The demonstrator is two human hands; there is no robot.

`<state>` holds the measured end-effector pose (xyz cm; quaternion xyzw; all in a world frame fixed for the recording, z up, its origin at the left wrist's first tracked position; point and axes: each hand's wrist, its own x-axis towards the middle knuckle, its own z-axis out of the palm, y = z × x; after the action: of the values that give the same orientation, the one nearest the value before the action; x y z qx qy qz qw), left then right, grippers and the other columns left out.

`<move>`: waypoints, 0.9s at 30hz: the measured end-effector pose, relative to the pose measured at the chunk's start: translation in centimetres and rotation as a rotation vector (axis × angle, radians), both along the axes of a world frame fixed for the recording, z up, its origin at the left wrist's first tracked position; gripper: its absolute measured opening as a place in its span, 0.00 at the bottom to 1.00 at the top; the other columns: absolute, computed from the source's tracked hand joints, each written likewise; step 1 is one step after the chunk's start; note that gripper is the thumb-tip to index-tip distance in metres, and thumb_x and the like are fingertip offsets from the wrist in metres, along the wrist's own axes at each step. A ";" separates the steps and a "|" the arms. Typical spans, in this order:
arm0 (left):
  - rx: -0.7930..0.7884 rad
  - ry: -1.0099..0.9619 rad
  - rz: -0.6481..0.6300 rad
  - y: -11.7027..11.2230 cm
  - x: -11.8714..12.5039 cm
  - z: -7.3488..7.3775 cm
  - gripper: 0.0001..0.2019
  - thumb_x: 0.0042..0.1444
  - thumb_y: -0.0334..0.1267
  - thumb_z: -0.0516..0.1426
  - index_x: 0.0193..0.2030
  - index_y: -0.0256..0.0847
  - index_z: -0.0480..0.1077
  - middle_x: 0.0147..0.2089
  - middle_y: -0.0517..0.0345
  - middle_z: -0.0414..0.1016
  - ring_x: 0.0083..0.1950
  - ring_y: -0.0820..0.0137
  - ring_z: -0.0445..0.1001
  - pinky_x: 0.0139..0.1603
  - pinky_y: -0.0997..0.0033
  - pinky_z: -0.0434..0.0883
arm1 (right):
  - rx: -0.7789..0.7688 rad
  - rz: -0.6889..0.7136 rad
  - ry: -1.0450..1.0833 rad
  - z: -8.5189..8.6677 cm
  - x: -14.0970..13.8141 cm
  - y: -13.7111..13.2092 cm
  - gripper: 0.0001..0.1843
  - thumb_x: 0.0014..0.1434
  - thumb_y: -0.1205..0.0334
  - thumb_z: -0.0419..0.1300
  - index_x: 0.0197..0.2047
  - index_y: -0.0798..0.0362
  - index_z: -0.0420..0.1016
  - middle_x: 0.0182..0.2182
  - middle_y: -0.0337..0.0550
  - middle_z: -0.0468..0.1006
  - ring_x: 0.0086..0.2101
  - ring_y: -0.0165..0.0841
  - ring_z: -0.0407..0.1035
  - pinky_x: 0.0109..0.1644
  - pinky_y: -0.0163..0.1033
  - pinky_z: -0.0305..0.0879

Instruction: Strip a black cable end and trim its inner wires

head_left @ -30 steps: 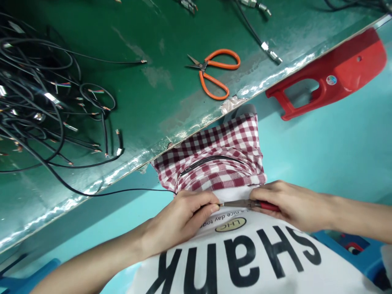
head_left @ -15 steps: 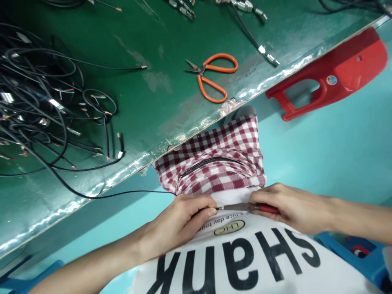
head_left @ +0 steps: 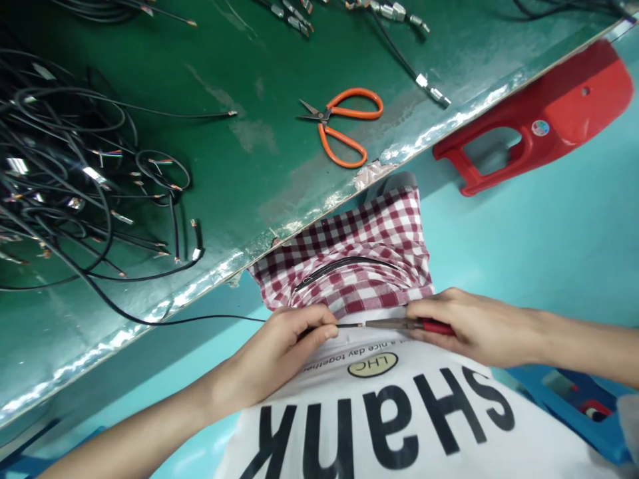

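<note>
Close to my body, over my white shirt, my left hand (head_left: 284, 346) is closed in a pinch on the end of a thin black cable (head_left: 200, 320) that runs left and up onto the green bench (head_left: 249, 173). My right hand (head_left: 464, 322) is closed round red-handled pliers (head_left: 404, 324). The pliers' slim jaws point left and meet the cable's tip just beyond my left fingertips. My checked trousers (head_left: 359, 246) show below the bench edge.
Orange-handled scissors (head_left: 342, 123) lie on the bench near its edge. A tangle of black cables with stripped ends (head_left: 74, 186) covers the left. More cables with metal connectors (head_left: 424, 83) lie at the top. A red plastic stool (head_left: 534, 126) and blue stool (head_left: 574, 399) stand on the teal floor.
My left hand has slid a little left along the cable, baring a short stretch of it between my fingertips and the pliers' jaws. My right hand stays almost in place.
</note>
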<state>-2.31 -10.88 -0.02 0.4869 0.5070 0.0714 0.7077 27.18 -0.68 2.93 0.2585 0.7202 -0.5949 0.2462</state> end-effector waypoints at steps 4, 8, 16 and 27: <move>0.052 -0.011 -0.049 0.0 -1.1 0.9 0.11 0.70 0.42 0.50 0.41 0.44 0.72 0.33 0.64 0.72 0.32 0.77 0.67 0.34 0.77 0.63 | 0.025 0.017 0.009 0.3 -0.2 0.3 0.14 0.72 0.53 0.48 0.41 0.50 0.69 0.28 0.40 0.75 0.27 0.31 0.66 0.31 0.35 0.54; 0.047 -0.021 -0.144 -0.1 -1.7 1.7 0.12 0.70 0.42 0.49 0.42 0.44 0.72 0.31 0.64 0.71 0.31 0.76 0.67 0.33 0.75 0.61 | -0.028 0.030 0.048 0.5 -0.4 0.2 0.09 0.71 0.59 0.49 0.41 0.50 0.69 0.32 0.41 0.76 0.29 0.30 0.66 0.32 0.35 0.57; -0.021 -0.055 -0.141 -0.1 -1.6 1.3 0.14 0.71 0.44 0.48 0.44 0.45 0.74 0.34 0.63 0.74 0.32 0.76 0.69 0.34 0.76 0.63 | -0.068 0.002 0.066 0.3 -0.1 0.1 0.10 0.71 0.60 0.49 0.43 0.51 0.70 0.32 0.42 0.77 0.29 0.31 0.66 0.32 0.35 0.56; 0.075 0.015 -0.071 0.9 -0.5 -0.3 0.10 0.69 0.44 0.50 0.45 0.44 0.69 0.37 0.63 0.73 0.36 0.75 0.68 0.37 0.75 0.64 | -0.101 -0.050 -0.011 -1.0 -1.2 1.2 0.15 0.70 0.50 0.51 0.38 0.51 0.71 0.27 0.39 0.74 0.26 0.30 0.66 0.30 0.34 0.57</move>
<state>-2.76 -9.93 -0.30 0.5311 0.4917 0.0617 0.6873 25.93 0.56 1.94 0.2668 0.6812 -0.6351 0.2479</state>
